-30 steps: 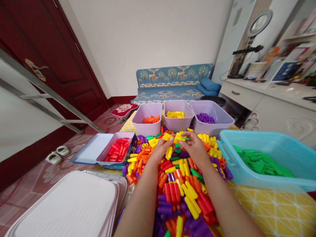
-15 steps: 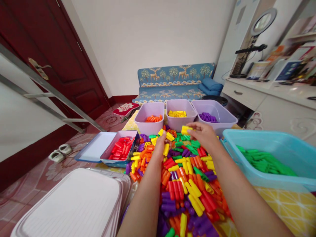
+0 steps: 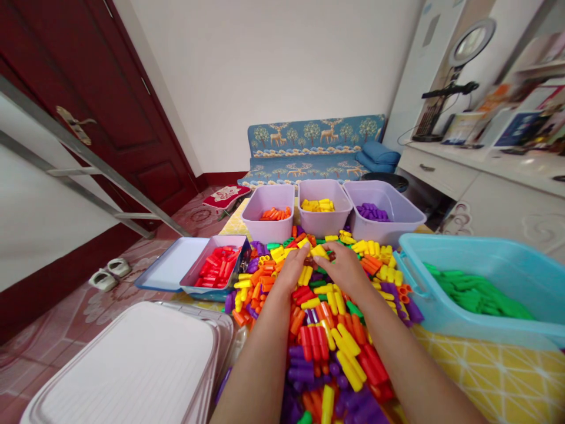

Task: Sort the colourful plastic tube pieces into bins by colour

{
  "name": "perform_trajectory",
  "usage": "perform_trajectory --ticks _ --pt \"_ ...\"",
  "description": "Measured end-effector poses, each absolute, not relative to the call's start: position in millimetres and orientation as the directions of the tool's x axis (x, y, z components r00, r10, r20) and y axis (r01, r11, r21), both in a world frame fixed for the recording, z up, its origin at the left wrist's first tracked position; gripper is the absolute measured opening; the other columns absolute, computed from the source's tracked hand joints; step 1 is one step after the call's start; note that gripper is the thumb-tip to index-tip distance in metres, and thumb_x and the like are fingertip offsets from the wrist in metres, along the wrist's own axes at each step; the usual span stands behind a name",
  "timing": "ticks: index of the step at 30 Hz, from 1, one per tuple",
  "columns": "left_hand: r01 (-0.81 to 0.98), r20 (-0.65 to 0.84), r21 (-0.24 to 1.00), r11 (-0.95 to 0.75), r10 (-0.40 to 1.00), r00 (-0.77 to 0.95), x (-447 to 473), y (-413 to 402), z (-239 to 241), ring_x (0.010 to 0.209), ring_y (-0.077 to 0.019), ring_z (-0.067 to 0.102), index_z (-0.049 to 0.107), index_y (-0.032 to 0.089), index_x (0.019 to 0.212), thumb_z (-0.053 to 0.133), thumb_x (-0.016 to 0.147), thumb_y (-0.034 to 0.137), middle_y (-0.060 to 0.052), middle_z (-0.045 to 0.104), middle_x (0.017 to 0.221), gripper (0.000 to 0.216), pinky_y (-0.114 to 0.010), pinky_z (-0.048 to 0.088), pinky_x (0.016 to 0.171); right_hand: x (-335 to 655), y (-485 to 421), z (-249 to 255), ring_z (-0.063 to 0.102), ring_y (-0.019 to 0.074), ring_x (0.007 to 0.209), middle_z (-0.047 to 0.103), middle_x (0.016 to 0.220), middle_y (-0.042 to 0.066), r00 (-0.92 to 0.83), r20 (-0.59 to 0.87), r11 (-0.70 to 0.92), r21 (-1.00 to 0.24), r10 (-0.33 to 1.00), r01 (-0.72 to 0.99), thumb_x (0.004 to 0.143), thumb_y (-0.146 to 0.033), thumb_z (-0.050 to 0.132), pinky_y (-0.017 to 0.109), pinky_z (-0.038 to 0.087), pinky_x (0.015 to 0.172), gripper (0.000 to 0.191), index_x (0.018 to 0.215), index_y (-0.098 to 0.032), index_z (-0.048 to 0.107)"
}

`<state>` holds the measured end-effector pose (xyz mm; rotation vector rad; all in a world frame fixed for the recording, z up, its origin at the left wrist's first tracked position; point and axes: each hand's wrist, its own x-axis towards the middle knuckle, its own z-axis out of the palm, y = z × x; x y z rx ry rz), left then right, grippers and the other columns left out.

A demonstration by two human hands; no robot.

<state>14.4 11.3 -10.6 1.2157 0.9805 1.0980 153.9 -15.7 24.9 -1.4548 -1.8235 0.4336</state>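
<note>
Lids lie stacked at your near left, a white one uppermost. A yellow patterned cloth covers the table at your near right. Between your forearms, a mixed pile of short plastic tubes in yellow, red, orange, purple and green extends away from you.

Your hands are above the far half of the pile, just beside each other. Your left hand has thumb and fingers clamped on a yellow tube. More yellow tubes show just below that hand; you cannot tell whether they are held or rest on the pile. Your right hand pinches a second yellow tube between thumb and fingers, near the left fingertips.

Left of the pile, an open box contains red tubes; its lid lies open on the box's left side. Right of the pile, a light-blue bin contains green tubes.

Beyond your hands, three lilac bins stand in a row. The left bin contains orange tubes, the middle bin yellow ones and the right bin purple ones.

Past the table, a blue sofa with a deer-and-tree pattern stands against the wall.
</note>
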Motion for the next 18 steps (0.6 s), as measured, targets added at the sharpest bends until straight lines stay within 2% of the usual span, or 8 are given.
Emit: perform_trajectory --ticks 3,5,9,12,15,18 --pt "-0.027 0.011 1.0 -0.006 0.98 0.198 14.8 8.6 -8.0 0.049 -0.0122 0.052 0.063 0.013 0.06 0.048 0.083 0.055 -0.004 0.062 0.055 0.05 -0.024 0.04 0.052 159.5 -20.9 23.5 0.061 0.0175 0.074 0.067 0.087 0.006 -0.073 0.319 0.29 -0.71 0.945 0.641 0.078 -0.025 0.059 0.03 0.047 0.071 0.014 0.087 -0.016 0.064" --pt "0.026 0.01 1.0 -0.015 0.983 0.183 15.3 8.4 -7.4 0.051 -0.0129 0.053 0.062 0.013 0.058 0.05 0.083 0.052 -0.004 0.062 0.056 0.048 -0.024 0.04 0.053 161.6 -25.2 24.2 0.061 0.0173 0.074 0.066 0.084 0.005 -0.086 0.324 0.297 -0.687 0.942 0.663 0.077 -0.024 0.059 0.029 0.045 0.072 0.012 0.084 -0.016 0.063" --pt "0.026 0.055 0.998 -0.056 0.998 0.037 14.3 14.2 -10.3 0.056 -0.0144 0.056 0.065 0.013 0.068 0.046 0.084 0.048 -0.005 0.064 0.061 0.044 -0.024 0.042 0.055 161.7 -35.5 33.6 0.059 0.0162 0.071 0.065 0.086 0.004 -0.12 0.305 0.291 -0.613 0.945 0.734 0.071 -0.021 0.063 0.028 0.043 0.07 0.008 0.078 -0.017 0.063" --pt "0.053 0.126 0.991 -0.123 0.991 -0.051 11.9 19.3 -13.7 0.06 -0.0152 0.058 0.067 0.012 0.075 0.044 0.085 0.046 -0.005 0.065 0.065 0.042 -0.025 0.043 0.059 162.3 -42.1 45.9 0.058 0.0152 0.064 0.066 0.077 0.002 -0.095 0.257 0.244 -0.643 0.962 0.726 0.07 -0.023 0.064 0.027 0.042 0.064 0.008 0.077 -0.018 0.063" --pt "0.113 0.172 0.978 -0.175 0.984 0.036 10.6 19.5 -14.5 0.062 -0.0152 0.059 0.069 0.012 0.079 0.047 0.084 0.046 -0.005 0.066 0.067 0.041 -0.024 0.044 0.061 168.5 -45.2 54.3 0.06 0.0152 0.064 0.069 0.076 0.001 -0.124 0.244 0.262 -0.686 0.962 0.678 0.073 -0.024 0.06 0.026 0.043 0.062 0.011 0.081 -0.019 0.066" --pt "0.13 0.124 0.982 -0.14 0.985 0.12 10.8 16.3 -12.2 0.056 -0.0134 0.056 0.071 0.012 0.079 0.048 0.084 0.049 -0.005 0.065 0.065 0.043 -0.022 0.041 0.054 181.8 -45.1 54.5 0.062 0.0159 0.066 0.072 0.083 0.001 -0.209 0.224 0.306 -0.684 0.952 0.662 0.074 -0.024 0.059 0.026 0.044 0.062 0.018 0.088 -0.02 0.069"
